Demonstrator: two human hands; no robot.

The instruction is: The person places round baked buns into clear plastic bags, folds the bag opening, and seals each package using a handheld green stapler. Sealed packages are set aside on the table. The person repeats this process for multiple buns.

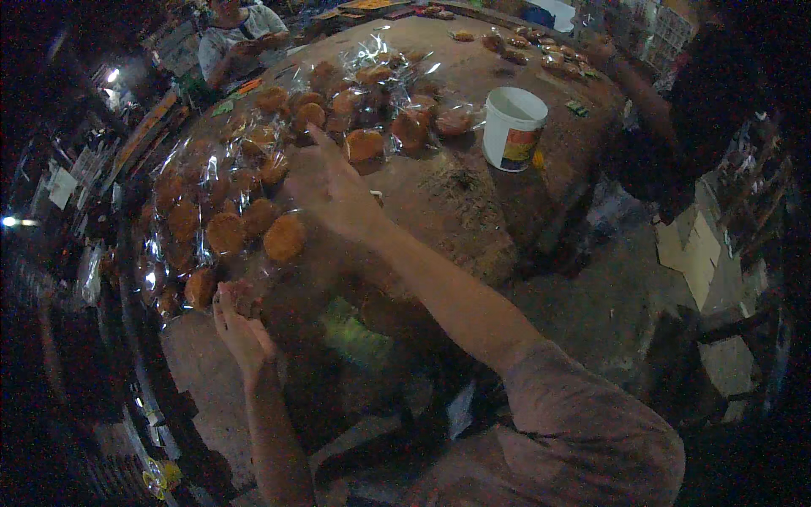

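Note:
Many round brown cakes or buns in clear shiny plastic cover the far left of a brown table. My right hand reaches across them, partly blurred. Its index finger stretches to a round brown cake, and I cannot tell if it touches. My left hand is lower, at the near edge of the pile, palm turned up with fingers and thumb apart. Its fingertips are beside another brown cake. A dim reddish-brown shape by those fingers is too dark to make out. One more cake lies between my hands.
A white bucket with a coloured label stands right of the pile. More wrapped pieces lie at the far right of the table. One person is at the far left; a dark figure is at the right. Cardboard leans lower right.

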